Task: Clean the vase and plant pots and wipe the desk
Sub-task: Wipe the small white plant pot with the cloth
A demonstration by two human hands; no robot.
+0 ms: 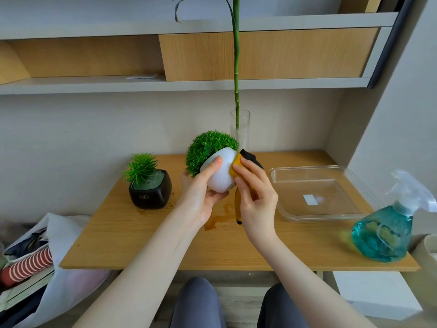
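One view only — a wide-angle camera on the person's head, looking forward and down across the wooden desk [151, 245] toward the wall shelves [94, 85]. It sits close: forearms and knees fill the lower frame — edges bend outward.

Round white ceramic pot [221, 176] w/ green fuzzy plant; yellow-and-black cloth [238, 170]; square black pot [151, 194]; teal spray bottle [384, 233]; red-white striped fabric [28, 265].

Smooth matt white pot [221, 176]; glossy black pot [151, 194]; clear glass vase [243, 129]; wood-grain desk [142, 245]; transparent plastic tray [354, 210]; yellow cloth [236, 168].
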